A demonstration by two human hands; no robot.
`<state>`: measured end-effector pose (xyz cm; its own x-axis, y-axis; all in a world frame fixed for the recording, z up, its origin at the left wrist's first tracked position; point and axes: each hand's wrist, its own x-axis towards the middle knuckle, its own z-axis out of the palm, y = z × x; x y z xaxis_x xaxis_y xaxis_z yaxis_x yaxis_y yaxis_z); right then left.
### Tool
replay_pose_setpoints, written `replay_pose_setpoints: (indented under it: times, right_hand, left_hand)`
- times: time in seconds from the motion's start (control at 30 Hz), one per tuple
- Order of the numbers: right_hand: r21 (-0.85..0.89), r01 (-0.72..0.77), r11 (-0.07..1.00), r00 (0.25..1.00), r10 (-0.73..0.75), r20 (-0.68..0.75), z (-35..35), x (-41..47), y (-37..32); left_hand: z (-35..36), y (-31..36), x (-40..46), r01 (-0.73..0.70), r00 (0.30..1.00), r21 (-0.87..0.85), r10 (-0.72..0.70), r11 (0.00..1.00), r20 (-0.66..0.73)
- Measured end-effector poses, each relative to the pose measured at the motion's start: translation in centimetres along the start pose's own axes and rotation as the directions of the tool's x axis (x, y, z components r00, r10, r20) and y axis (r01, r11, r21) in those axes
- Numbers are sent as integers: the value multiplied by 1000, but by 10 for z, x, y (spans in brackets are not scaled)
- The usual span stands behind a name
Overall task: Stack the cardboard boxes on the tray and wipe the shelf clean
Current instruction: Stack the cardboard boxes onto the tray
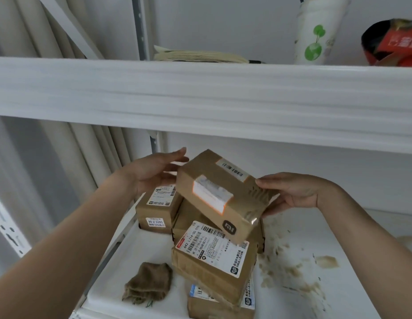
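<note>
I hold a tilted cardboard box (221,194) with a torn white-and-orange label above a pile of boxes. My right hand (295,192) grips its right end, thumb on top and fingers underneath. With straight fingers, my left hand (154,171) touches the box's far left side. Below lies a box with a large white shipping label (214,261), leaning on another box (214,309) at the bottom edge. A smaller labelled box (156,210) stands at the back left. They sit on a white tray (103,293). A folded brown cloth (147,282) lies on the tray's front left.
Brownish stains and crumbs (290,268) are smeared over the white shelf (352,284) to the right of the pile. The upper shelf's beam (200,95) crosses just above my hands. On that shelf stand a paper stack (198,56), a white cup with a green logo (315,33) and a red-and-black item (394,42).
</note>
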<state>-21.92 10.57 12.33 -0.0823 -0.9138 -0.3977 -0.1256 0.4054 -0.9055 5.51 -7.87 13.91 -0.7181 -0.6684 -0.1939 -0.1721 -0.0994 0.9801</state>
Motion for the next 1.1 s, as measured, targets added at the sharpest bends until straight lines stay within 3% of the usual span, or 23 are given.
replay_pose_setpoints:
  times: [0.1,0.2,0.3,0.43,0.7,1.1]
  right_hand:
    - [254,-43,966,998,51,-27,-4,10,4]
    - [402,-62,914,995,89,-48,-7,25,13]
    - [542,-73,837,990,127,-63,-7,42,20]
    - [628,-114,770,970,224,-99,8,69,37]
    - [626,-181,758,963,266,-43,42,109,59]
    - [479,-135,867,989,146,14,66,129,64]
  left_hand:
    - [5,0,12,-162,986,-253,144,954,-89]
    - [5,-1,27,-221,972,-437,160,872,-172]
    - [1,-9,38,-151,974,-384,70,911,-217]
    - [-8,-36,42,51,983,-282,-98,958,-155]
    - [-15,-82,41,279,920,-250,-333,927,-208]
    - [-16,-99,32,323,910,-163,-353,932,-219]
